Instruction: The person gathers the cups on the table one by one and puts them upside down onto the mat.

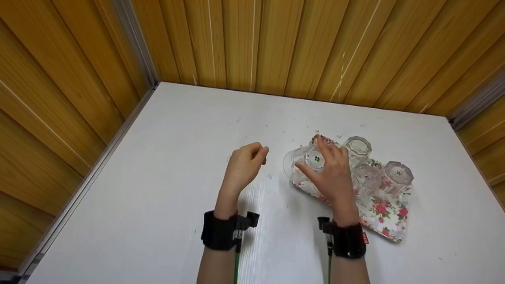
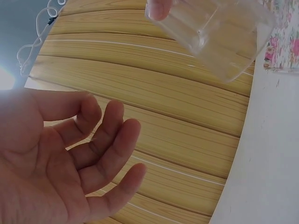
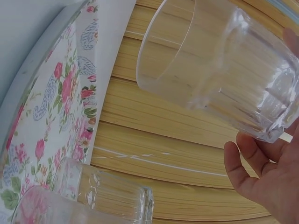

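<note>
A clear drinking glass (image 1: 298, 167) is upside down in my right hand (image 1: 335, 173), which grips it round the base with thumb and fingers. The right wrist view shows its wide rim pointing toward the tray side, the glass (image 3: 219, 70) raised off the surface. Floral tray (image 1: 388, 215) lies under and right of that hand. Three more clear glasses stand upside down on or at it: one glass (image 1: 357, 150) at the back, one glass (image 1: 367, 179) in the middle, one glass (image 1: 398, 175) at the right. My left hand (image 2: 70, 154) hangs loosely curled, holding nothing, left of the held glass.
The white table (image 1: 158, 189) extends left of the hands, with small clear specks or drops near the tray. Wood-patterned panels (image 1: 272, 47) wall the back and both sides. Green cables (image 1: 236, 264) run from the wrist straps.
</note>
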Demonstrator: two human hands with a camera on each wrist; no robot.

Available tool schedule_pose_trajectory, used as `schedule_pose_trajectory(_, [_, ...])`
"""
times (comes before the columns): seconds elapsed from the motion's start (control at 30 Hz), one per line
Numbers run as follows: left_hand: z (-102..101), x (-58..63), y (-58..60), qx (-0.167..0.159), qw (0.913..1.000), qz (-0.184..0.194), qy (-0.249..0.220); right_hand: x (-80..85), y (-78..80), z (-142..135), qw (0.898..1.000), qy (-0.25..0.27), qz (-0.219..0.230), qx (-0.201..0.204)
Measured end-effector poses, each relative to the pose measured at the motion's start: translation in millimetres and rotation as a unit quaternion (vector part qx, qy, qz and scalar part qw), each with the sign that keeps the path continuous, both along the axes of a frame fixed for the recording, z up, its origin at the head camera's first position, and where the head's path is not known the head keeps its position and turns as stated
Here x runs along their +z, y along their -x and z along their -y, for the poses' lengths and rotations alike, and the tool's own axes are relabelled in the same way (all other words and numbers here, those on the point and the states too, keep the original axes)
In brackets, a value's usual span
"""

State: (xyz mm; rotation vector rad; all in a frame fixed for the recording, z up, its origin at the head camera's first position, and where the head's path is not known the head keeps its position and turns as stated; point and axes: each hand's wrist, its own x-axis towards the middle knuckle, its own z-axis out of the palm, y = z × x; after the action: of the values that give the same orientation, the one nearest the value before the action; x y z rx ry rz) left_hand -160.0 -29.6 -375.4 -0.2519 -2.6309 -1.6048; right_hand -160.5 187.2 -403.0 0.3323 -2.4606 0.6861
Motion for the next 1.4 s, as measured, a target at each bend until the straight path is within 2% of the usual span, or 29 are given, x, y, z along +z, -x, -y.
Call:
schedule_pose_trajectory(0.13, [0,0.1,0.1,-0.003,1.0,0.002,0.003,-0.7,0.7,-1,1.0,0.006,0.004,-0.005])
schedule_pose_trajectory(0.33, [0,-0.3,0.3,-0.003,1.0,-0.002,0.001,0.1,0.0,-3,0.999,-0.001,0.011,-0.042])
schedule_pose_trajectory(0.6, [1,-0.9,0.4,0.002,1.0,0.004,0.0,-2.4,2.2,-7,0.998,-0.001,-0.014,-0.069])
schedule_pose_trajectory(0.77, [1,-0.4,0.0,-0.001,1.0,0.008,0.0,-3.1,2.5,-9,0.996,0.022,0.004,-0.084])
schedule_pose_trajectory(1.03, [1,0.1,0.6,0.001,0.9999,0.01,0.0,-4.8,3.8,-11,0.995,0.036,0.011,-0.095])
schedule_pose_trajectory(1.4, [2,0.3,0.8,0.004,1.0,0.007,0.001,-9.3,7.3,-14,0.994,0.007,-0.006,-0.106])
